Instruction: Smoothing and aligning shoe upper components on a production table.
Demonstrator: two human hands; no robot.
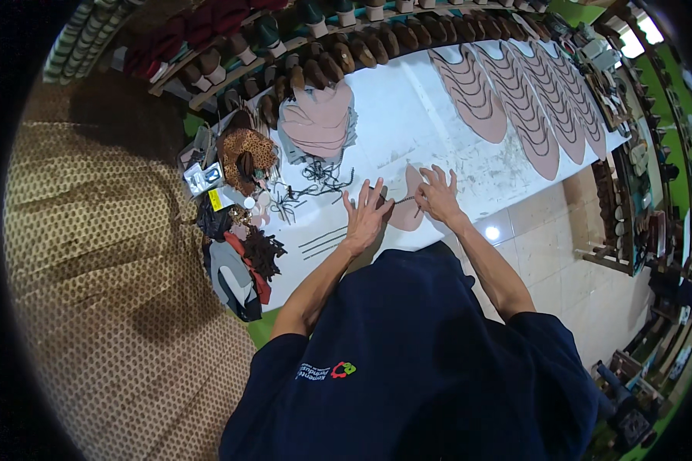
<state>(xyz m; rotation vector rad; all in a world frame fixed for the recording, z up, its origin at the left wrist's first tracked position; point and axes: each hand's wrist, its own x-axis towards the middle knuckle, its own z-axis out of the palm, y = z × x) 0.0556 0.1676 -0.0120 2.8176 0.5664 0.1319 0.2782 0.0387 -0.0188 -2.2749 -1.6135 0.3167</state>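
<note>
A pale pink tongue-shaped piece (407, 217) lies on the white tabletop, between my two hands. Across it runs a short dark cord (407, 199). My left hand (367, 218) rests at the piece's left side with fingers spread, its thumb by the cord; a dark patch beneath is mostly covered. At the right edge, my right hand (438, 198) has its fingers apart, its thumb close to the cord's end. Whether either hand pinches the cord is too small to make out. Several straight dark cords (323, 241) lie left of my left hand.
Overlapping rows of pink pieces with dark curved edges (542, 163) cover the table's right part. Back left are stacked pink and grey pieces (315, 127), tangled dark cords (327, 179) and leopard-print material (247, 150). Shoe forms (346, 58) line the back shelf.
</note>
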